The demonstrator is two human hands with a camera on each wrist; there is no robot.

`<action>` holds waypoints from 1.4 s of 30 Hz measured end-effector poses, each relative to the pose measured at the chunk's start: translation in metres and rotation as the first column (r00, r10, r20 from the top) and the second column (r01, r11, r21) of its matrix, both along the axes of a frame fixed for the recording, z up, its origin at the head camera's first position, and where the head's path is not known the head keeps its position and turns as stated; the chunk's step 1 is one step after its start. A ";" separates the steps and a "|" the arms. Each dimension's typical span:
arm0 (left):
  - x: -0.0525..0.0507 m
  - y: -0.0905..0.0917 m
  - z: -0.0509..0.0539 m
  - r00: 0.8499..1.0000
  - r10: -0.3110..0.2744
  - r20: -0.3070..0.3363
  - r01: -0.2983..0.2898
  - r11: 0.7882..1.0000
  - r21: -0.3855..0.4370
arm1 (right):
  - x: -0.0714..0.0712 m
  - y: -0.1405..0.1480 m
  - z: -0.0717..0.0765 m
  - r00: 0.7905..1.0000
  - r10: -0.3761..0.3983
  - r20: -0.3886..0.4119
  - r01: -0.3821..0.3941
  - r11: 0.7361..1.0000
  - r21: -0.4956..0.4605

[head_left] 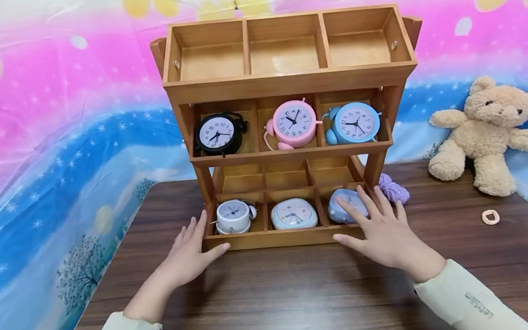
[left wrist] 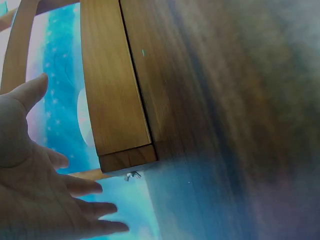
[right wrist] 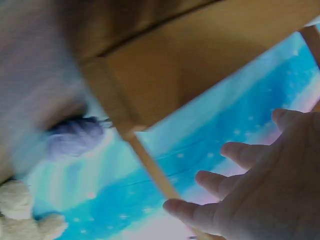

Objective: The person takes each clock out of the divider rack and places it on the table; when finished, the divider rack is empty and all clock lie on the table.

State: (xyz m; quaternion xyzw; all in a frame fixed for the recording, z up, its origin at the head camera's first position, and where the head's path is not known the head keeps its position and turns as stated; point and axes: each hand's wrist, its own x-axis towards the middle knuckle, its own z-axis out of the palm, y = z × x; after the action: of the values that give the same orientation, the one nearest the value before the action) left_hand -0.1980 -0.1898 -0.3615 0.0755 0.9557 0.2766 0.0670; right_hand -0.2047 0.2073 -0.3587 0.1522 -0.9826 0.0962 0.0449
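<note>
Left hand (head_left: 184, 261) and right hand (head_left: 385, 238) both got fingers spread wide, three-tier wooden rack (head_left: 290, 84) just past them. White alarm clock (head_left: 233, 219) near the left, lavender clock (head_left: 336, 212) partly behind the right.

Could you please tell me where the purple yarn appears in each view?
Head: the purple yarn, right of centre, beside the wooden rack, partly behind the right hand.
Left wrist: not in it.
Right wrist: the purple yarn, blurred, left of centre.
Shared landmark: the wooden rack, in all three.
</note>
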 end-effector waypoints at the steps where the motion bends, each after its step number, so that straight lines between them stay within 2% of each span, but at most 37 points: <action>1: -0.003 -0.001 0.000 1.000 -0.006 0.017 0.006 1.000 0.022 | 0.000 -0.004 0.003 1.000 0.020 -0.016 -0.020 1.000 -0.003; 4: -0.013 -0.001 0.002 0.998 -0.009 0.066 0.004 0.997 0.075 | 0.002 -0.021 0.015 0.993 0.097 -0.071 -0.098 0.995 -0.013; 6: -0.019 0.000 0.002 0.997 0.000 0.076 -0.006 0.997 0.083 | 0.003 -0.035 0.024 0.979 0.163 -0.126 -0.166 0.986 -0.012; 11: -0.031 0.002 0.001 0.997 0.032 0.076 -0.037 0.997 0.072 | 0.000 -0.070 0.047 0.913 0.311 -0.264 -0.323 0.946 -0.002; 15: -0.040 0.002 -0.005 0.996 0.054 0.068 -0.059 0.996 0.072 | -0.012 -0.096 0.065 0.867 0.363 -0.342 -0.380 0.925 0.019; 18: -0.046 0.002 -0.012 0.995 0.071 0.069 -0.076 0.994 0.073 | -0.025 -0.115 0.078 0.852 0.378 -0.362 -0.392 0.919 0.037; 21: -0.048 0.002 -0.015 0.992 0.098 0.077 -0.102 0.993 0.053 | -0.038 -0.135 0.090 0.859 0.383 -0.340 -0.397 0.917 0.032; 27: -0.048 0.004 -0.012 0.988 0.135 0.070 -0.134 0.991 -0.018 | -0.064 -0.166 0.110 0.894 0.353 -0.274 -0.369 0.929 -0.008; 34: -0.047 0.010 -0.007 0.985 0.156 0.070 -0.148 0.983 -0.108 | -0.088 -0.190 0.126 0.903 0.325 -0.282 -0.350 0.936 -0.045; 42: -0.046 0.018 0.001 0.981 0.180 0.071 -0.167 0.974 -0.155 | -0.107 -0.215 0.138 0.957 0.206 -0.205 -0.224 0.972 -0.069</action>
State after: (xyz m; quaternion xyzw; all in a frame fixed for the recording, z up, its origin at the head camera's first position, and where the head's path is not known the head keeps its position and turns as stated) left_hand -0.2445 -0.1721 -0.3609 -0.0254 0.9728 0.2128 0.0884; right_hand -0.3114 -0.0074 -0.2208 0.2646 -0.9456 0.1299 0.1378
